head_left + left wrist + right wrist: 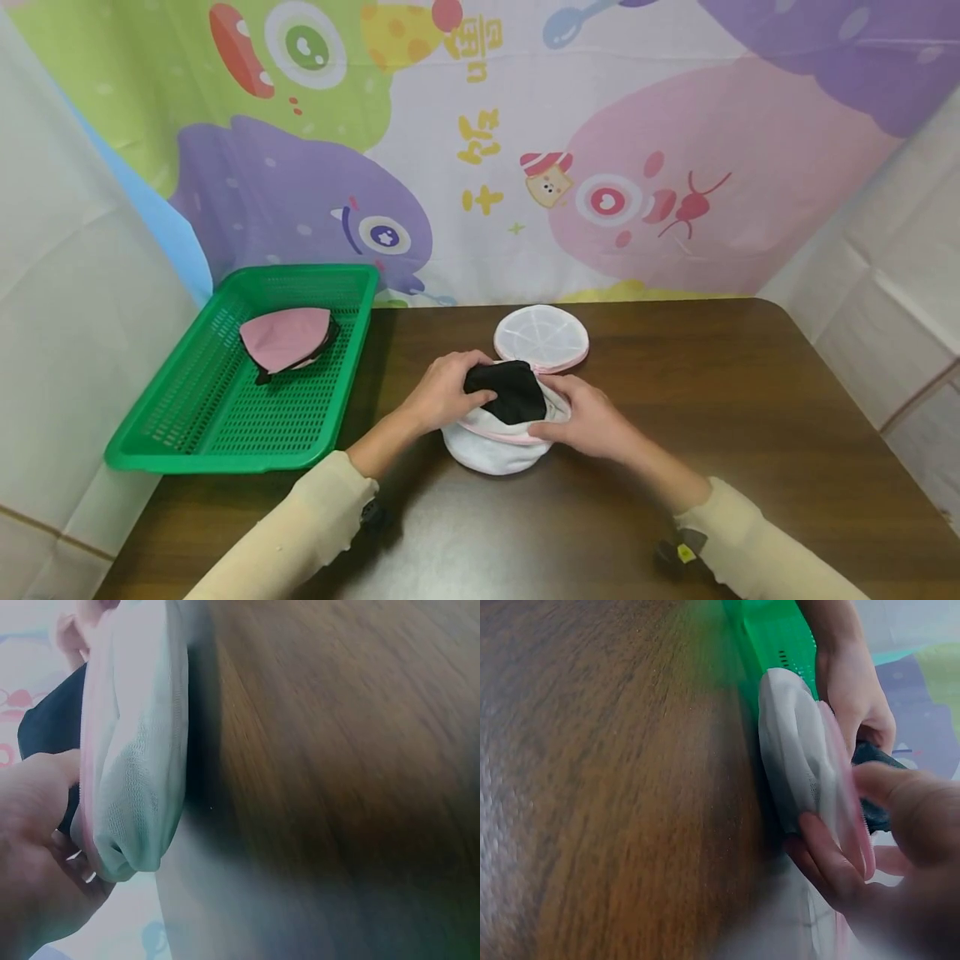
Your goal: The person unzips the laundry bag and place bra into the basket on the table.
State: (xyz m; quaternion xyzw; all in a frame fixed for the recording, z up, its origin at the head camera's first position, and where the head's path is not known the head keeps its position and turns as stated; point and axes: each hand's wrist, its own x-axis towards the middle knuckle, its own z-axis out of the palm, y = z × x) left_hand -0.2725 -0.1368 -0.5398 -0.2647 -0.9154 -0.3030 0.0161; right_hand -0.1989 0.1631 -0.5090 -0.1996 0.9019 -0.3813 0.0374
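A white mesh laundry bag (pixel 491 454) with a pink zipper stands on the table, its round mesh lid (pixel 542 335) unzipped and folded back behind it. Out of its mouth pokes a folded black cloth (pixel 513 396). My left hand (pixel 450 390) pinches the cloth at its left side, thumb in front and fingers behind. On the other side, my right hand (pixel 588 417) holds the bag's rim, the thumb near the pink zipper. The right wrist view shows fingers (pixel 829 859) on the outer mesh wall. The cloth's lower part is hidden inside the bag.
A green plastic basket (pixel 348 367) stands at the left of the brown table (pixel 712 400). In it lies a folded pink fabric item (pixel 287 337) with black trim. A cartoon-printed curtain (pixel 495 250) hangs along the table's back edge.
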